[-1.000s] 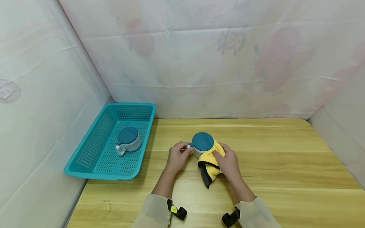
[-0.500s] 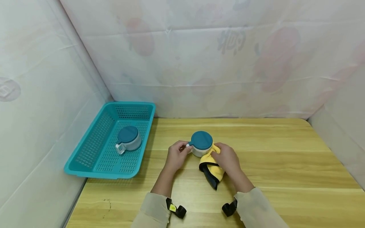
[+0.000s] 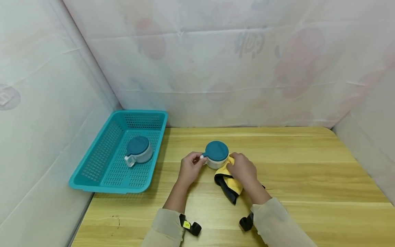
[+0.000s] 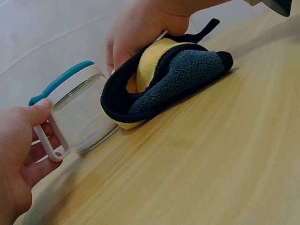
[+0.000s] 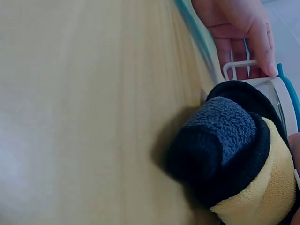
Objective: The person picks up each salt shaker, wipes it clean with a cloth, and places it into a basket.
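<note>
A clear glass jar with a teal lid and a white handle stands upright on the wooden table. My left hand holds its handle, thumb on top near the lid's tab and fingers around the handle, as the left wrist view shows. Bunched in my right hand is a cleaning cloth, yellow on one face and fuzzy blue-grey on the other, edged in black. The cloth touches the jar's right side, and its loose end hangs down toward the table. The right fingertips are partly hidden by the cloth.
To the left, a teal perforated plastic basket sits at the table's edge. Inside it lies a similar lidded jar with its handle facing front left. Pale printed sheets enclose the table at the back and sides.
My right hand has shifted the cloth along the jar's right side, and its loose end has swung slightly right. The jar has slid a little left, with my left hand still on its handle.
</note>
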### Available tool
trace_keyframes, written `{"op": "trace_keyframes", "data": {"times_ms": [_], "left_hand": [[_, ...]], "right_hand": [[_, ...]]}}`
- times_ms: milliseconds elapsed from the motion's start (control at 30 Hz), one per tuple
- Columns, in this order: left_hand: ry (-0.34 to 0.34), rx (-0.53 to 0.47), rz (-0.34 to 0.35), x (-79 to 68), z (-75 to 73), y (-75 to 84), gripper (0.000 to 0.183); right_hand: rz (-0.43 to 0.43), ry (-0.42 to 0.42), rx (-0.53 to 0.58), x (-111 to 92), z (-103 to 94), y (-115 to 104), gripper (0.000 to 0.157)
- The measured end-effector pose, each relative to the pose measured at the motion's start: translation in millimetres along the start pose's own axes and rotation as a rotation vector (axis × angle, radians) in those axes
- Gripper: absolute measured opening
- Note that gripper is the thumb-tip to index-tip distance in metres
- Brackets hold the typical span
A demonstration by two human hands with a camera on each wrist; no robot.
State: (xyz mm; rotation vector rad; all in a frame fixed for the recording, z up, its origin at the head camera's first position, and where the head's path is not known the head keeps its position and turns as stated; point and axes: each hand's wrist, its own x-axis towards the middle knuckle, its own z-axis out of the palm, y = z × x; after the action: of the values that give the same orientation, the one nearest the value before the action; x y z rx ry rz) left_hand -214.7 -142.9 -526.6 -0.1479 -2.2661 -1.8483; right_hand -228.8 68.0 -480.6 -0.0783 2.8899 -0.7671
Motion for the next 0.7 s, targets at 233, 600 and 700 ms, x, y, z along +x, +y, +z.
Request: {"op": "trace_keyframes", "data": {"times_ms": [233,600,700], "left_hand": [[0.036,0.032,0.032,-3.2,2.4,-1.1,0.019],[0.078,0.105,0.060,-3.1,9.0,-2.0,0.025],[0.083,0.111,0.084,-1.8,8.7,-2.7,0.024]], "right_hand": [[-0.023,0.081,0.034,-7,10.6,2,0.045],[0.025,0.099,0.186,-18,18.7,2,0.063],[0.032,0.105,0.227,-20,18.2,1,0.060]]}}
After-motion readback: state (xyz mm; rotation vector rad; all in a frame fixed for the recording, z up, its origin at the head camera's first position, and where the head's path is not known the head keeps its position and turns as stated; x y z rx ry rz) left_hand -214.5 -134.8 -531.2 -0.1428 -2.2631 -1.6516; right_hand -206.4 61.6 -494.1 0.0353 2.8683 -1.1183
